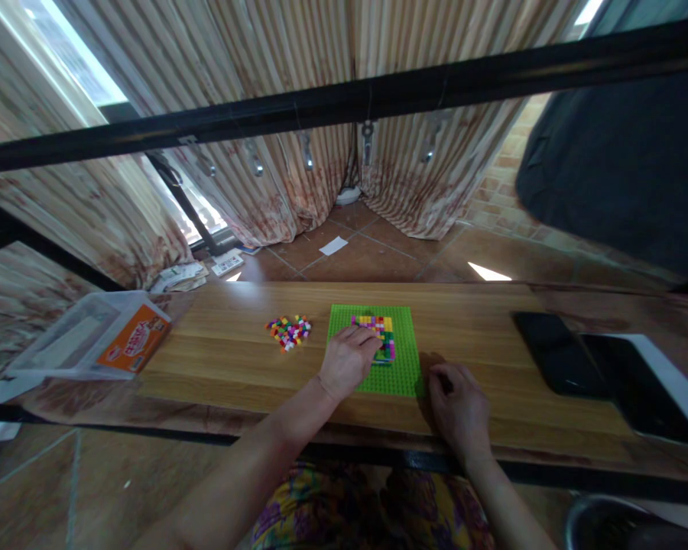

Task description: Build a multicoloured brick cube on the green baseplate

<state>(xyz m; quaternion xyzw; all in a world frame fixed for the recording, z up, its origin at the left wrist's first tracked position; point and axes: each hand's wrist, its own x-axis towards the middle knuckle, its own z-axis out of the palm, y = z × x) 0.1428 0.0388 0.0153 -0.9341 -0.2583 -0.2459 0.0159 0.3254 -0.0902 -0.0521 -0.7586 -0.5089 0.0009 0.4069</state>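
Observation:
A green studded baseplate lies on the wooden table, with a block of small multicoloured toy bricks built on it. My left hand reaches over the plate's left side, fingers drawn together down at the bricks and covering part of them. Whatever is between those fingertips is hidden. Just right of the plate's lower corner, my right hand rests on the table, loosely curled, and nothing shows in it. Left of the plate is a heap of loose coloured bricks.
A clear plastic box with an orange label stands at the table's left end. Two dark phone-like or tablet-like devices and a white sheet lie at the right. A black metal bar with hanging clips crosses beyond the table, before curtains.

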